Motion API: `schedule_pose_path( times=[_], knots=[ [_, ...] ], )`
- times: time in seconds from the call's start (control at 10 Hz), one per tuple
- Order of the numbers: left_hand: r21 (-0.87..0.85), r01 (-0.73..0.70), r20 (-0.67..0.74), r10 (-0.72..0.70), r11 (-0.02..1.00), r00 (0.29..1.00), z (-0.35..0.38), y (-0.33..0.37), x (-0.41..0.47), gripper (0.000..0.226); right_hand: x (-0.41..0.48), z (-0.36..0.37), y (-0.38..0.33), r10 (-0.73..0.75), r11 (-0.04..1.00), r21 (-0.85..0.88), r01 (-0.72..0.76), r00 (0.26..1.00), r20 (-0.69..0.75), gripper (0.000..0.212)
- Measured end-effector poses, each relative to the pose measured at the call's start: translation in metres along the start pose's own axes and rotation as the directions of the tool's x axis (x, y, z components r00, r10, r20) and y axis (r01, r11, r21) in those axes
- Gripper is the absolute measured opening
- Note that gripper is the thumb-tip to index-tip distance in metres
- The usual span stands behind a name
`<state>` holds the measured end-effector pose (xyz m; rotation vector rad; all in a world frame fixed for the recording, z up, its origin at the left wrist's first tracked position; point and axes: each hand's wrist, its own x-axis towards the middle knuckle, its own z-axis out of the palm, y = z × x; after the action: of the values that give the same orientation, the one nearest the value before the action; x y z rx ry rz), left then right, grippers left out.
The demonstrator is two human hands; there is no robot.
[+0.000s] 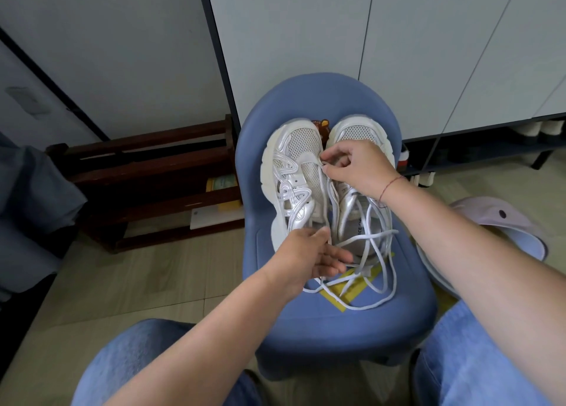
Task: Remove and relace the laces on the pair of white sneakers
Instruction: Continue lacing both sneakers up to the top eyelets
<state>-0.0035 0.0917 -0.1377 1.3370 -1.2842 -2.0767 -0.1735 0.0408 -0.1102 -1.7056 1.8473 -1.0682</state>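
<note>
Two white mesh sneakers lie side by side, toes away from me, on a blue chair seat (407, 307). The left sneaker (294, 173) has its tongue area bare of lacing. The right sneaker (355, 130) is partly covered by my right hand (355, 167), whose thumb and forefinger pinch a lace end at a front eyelet of the left sneaker. My left hand (309, 258) rests at the left sneaker's heel, fingers closed around the lace there. Loose white laces (367, 286) trail in loops across the seat near me.
A yellow paper (343, 297) lies under the laces. A dark wooden rack (159, 176) stands on the floor to the left. White cabinet doors (306, 32) rise behind the chair. A pale hat (496, 222) sits at right. My jeans-clad knees (134, 362) frame the chair.
</note>
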Motion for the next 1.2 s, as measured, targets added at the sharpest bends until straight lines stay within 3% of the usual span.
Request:
schedule_pose_path(
  times=[0.2, 0.4, 0.6, 0.8, 0.9, 1.1, 1.2],
  knots=[
    [-0.280, -0.006, -0.082, -0.018, 0.960, 0.996, 0.004, 0.000, 0.001, 0.013, -0.001, 0.001, -0.001, -0.002, 1.000, 0.003, 0.002, 1.000, -0.007, 0.021],
    [-0.283, 0.005, -0.034, -0.016, 0.959, 0.999, 0.004, 0.000, 0.000, 0.014, -0.001, 0.002, -0.001, 0.006, 1.000, 0.007, -0.006, 1.000, -0.010, 0.021],
    [-0.401, 0.043, 0.081, -0.011, 0.915, 0.997, 0.006, 0.008, -0.003, 0.021, -0.001, 0.002, -0.001, 0.005, 1.000, 0.002, -0.005, 1.000, -0.012, 0.021],
    [-0.476, 0.004, 0.074, 0.036, 0.879, 0.997, 0.008, 0.010, 0.003, 0.025, -0.001, 0.002, -0.001, 0.002, 1.000, 0.005, -0.002, 1.000, -0.012, 0.021],
    [-0.363, -0.049, 0.094, 0.089, 0.930, 0.992, 0.010, 0.005, 0.005, 0.022, 0.000, 0.001, 0.000, 0.007, 1.000, 0.010, -0.007, 1.000, -0.008, 0.021],
    [0.018, -0.007, 0.221, 0.003, 1.000, 0.975, -0.001, -0.003, 0.000, 0.022, 0.000, 0.000, 0.002, 0.017, 1.000, 0.018, -0.017, 1.000, 0.004, 0.022],
    [0.198, 0.017, 0.301, -0.077, 0.980, 0.950, -0.009, -0.009, -0.004, 0.022, 0.000, 0.000, 0.001, 0.016, 1.000, 0.008, -0.016, 1.000, 0.012, 0.022]
  ],
)
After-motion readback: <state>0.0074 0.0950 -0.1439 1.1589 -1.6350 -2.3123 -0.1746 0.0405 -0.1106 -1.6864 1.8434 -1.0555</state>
